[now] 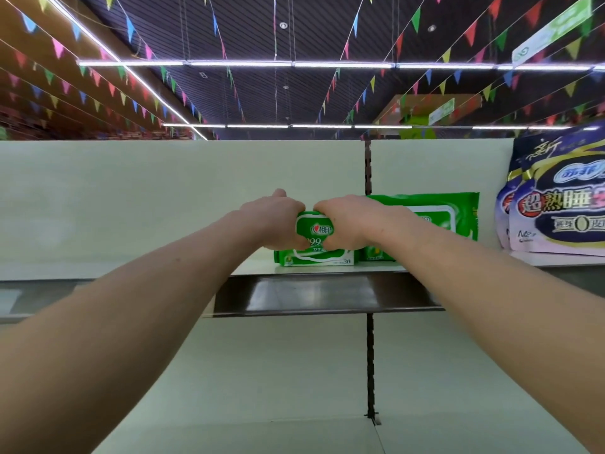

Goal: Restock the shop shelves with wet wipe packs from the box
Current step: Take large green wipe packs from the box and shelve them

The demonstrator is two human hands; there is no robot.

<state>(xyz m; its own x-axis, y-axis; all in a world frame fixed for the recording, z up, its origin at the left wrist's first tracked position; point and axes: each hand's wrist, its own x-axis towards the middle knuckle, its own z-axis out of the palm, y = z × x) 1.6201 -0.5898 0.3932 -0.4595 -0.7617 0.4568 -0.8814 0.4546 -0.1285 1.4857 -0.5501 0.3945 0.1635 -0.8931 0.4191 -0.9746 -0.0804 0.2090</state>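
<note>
Bunting crosses the dark ceiling above your shelf [311, 296]. Your left hand [278, 221] and right hand [350, 221] each close their grip round one green wet wipe pack [314, 228], apparently stacked on another pack [314, 258]. A larger green pack [438, 217] stands just right, then purple bags [556, 208].

Free shelf [311, 296] leftward; purple bags [556, 204] rightward.

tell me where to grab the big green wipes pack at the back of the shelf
Probably its top edge, from above: the big green pack stands upright, broad face forward, its top clear, while the right hand covers its left end and a small pack sits before its base.
</note>
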